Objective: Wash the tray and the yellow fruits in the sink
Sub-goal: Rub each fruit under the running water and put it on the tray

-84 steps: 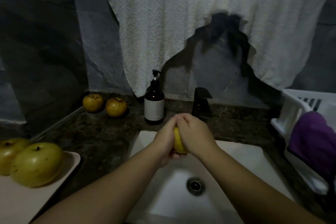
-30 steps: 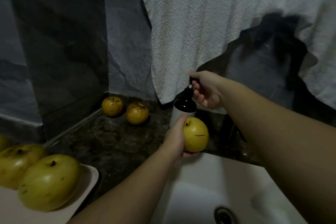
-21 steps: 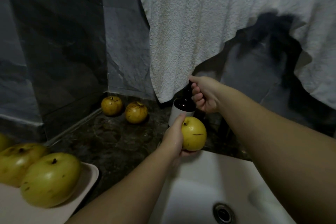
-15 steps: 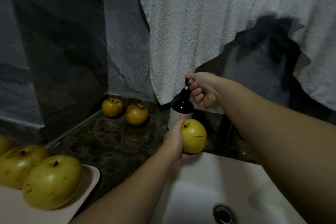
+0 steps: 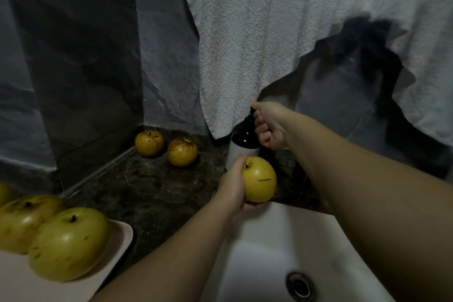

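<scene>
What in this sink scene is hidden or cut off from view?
Head view:
- Soap bottle: pump covered by right hand; lower label behind held fruit.
- Tray: cut off by left edge.
- Drain: clipped by bottom edge.
- Soap coming out: cannot tell.

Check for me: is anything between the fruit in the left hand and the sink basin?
Nothing visible. The left hand holds the yellow fruit at the sink's back rim, and the white basin below lies open down to the drain. The soap bottle under the right hand stands behind the fruit.
</scene>
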